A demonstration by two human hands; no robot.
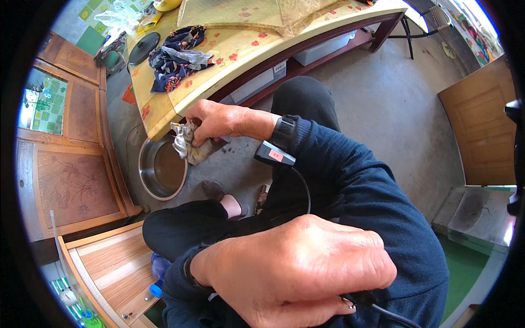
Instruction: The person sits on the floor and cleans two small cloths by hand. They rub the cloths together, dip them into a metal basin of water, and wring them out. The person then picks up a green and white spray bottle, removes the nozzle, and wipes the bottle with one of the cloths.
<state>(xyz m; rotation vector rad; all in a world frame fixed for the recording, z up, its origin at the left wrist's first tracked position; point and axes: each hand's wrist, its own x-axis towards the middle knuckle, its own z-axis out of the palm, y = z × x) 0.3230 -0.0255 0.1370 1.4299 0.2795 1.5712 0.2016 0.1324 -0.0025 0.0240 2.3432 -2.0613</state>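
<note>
The low table (164,104) with its yellow, red-flowered covering fills the upper part of the view and serves as the landmark; a dark patterned cloth (178,57) lies crumpled on top of it beside a black round lid (144,48). Just below the table's near edge, on the concrete floor, stands a steel basin (158,169). The person's right hand (219,120) reaches to that near edge, directly above the basin's rim, its fingers closed tight around a wadded grey rag (188,145). The left hand (298,270), well away from the table and close to the camera, is curled over a thin black cable (377,309). The step in hand looks like wringing the rag over the basin; the next move seemingly calls for a firm squeeze that keeps drips falling inside the basin.
</note>
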